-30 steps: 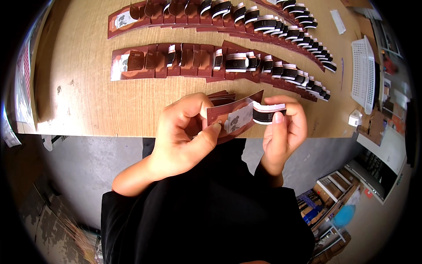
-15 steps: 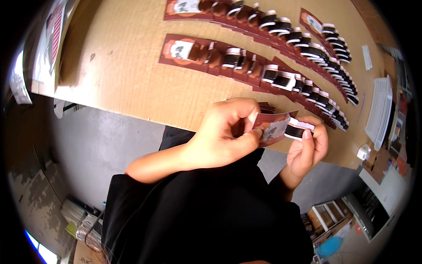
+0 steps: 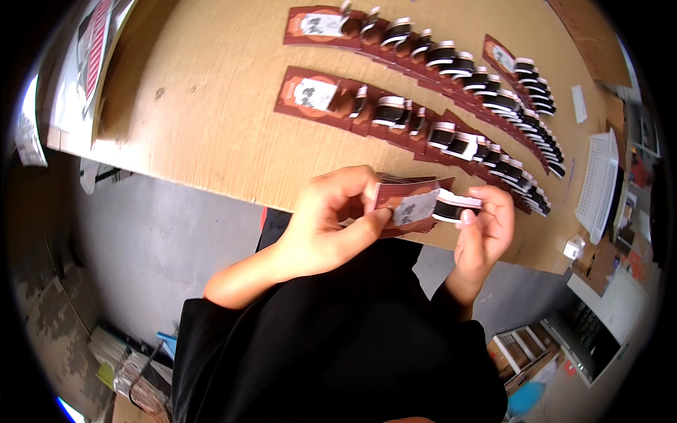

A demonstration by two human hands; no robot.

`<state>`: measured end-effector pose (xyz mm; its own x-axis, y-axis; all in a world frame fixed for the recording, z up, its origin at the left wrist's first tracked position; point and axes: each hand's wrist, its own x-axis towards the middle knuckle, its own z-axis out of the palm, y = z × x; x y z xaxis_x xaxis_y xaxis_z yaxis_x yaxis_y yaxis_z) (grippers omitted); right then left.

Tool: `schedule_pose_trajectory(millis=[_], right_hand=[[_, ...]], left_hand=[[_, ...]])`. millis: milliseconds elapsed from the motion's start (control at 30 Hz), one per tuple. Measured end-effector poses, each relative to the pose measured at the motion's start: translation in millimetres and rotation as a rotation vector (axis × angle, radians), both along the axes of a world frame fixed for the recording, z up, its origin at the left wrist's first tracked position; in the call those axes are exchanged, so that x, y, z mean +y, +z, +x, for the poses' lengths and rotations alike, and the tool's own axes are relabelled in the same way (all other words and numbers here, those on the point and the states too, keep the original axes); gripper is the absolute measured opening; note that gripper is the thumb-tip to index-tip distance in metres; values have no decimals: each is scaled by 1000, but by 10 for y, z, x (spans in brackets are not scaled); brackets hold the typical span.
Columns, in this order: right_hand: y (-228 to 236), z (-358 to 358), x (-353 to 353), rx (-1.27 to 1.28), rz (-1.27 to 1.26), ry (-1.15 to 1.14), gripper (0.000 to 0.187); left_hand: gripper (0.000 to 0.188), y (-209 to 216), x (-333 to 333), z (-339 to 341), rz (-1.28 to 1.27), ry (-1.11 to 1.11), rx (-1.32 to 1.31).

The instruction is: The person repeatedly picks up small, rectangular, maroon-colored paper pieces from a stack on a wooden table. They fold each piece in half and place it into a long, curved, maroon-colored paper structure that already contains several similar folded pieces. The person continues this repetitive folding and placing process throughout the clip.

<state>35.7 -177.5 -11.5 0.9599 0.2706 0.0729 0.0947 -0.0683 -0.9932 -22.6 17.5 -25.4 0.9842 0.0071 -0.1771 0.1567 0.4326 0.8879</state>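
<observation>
Two hands are seen at the near edge of one wooden surface (image 3: 211, 106). One brown card (image 3: 415, 208) with a pale picture label is held by the left hand (image 3: 317, 224), its grip closed with the thumb pressed on the card's face. One black-and-white strip (image 3: 451, 207) is pinched by the right hand (image 3: 488, 227), the grip closed between thumb and forefinger. The card is held tilted over the near edge, and its right end is met by the strip; whether the two are joined cannot be told. Several more card edges (image 3: 405, 179) are seen just behind the card, too tightly packed to be counted.

Three rows of overlapping cards are laid out beyond the hands: one near row (image 3: 419, 144), one longer far row (image 3: 437, 79) and one short row (image 3: 509, 67) at the far right. Toward the right edge, one white slip (image 3: 578, 103), one white basket (image 3: 598, 187) and one small white object (image 3: 575, 247) are seen.
</observation>
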Motion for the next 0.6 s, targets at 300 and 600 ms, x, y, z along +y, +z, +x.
schedule_pose_trajectory(millis=[300,600], right_hand=[[178,195,-154,-99,-212,186,13],[371,311,-233,33,-192,201,14]], left_hand=[[7,-1,48,65,-51,-28,-17],[16,7,58,148,-231,-105,12]])
